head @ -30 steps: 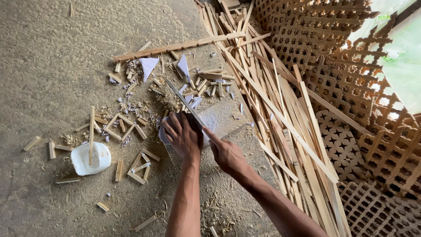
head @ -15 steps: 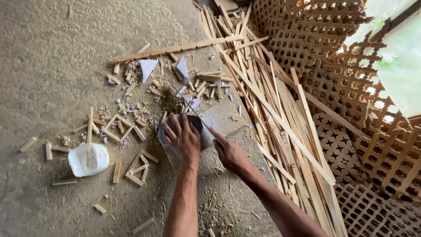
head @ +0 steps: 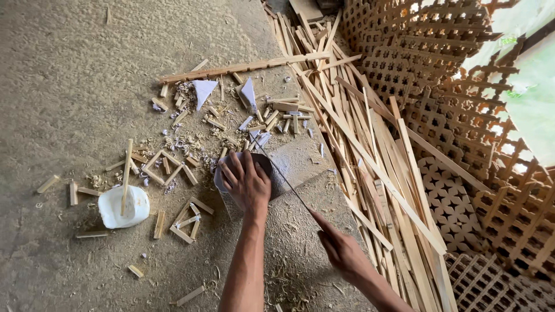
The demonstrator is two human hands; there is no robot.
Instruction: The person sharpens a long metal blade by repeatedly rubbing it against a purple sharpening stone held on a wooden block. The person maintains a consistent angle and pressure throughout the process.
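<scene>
A dusty concrete floor [head: 75,69] spreads out below, strewn with wood offcuts [head: 173,167] and shavings, with a heap of long wooden slats [head: 370,156] to the right and stacked lattice panels [head: 462,115] beyond them.

From the head camera, the left hand [head: 247,184] lies palm down, fingers spread, pressing on a small grey block [head: 263,164] on the floor. The right hand [head: 341,249] is closed around the near end of a thin saw blade [head: 283,176]. The blade's long axis runs diagonally, from the right hand at lower right up and away to the upper left, its far tip just past the left hand's fingers. A white tub [head: 123,206] with a stick standing in it sits well to the left.
</scene>
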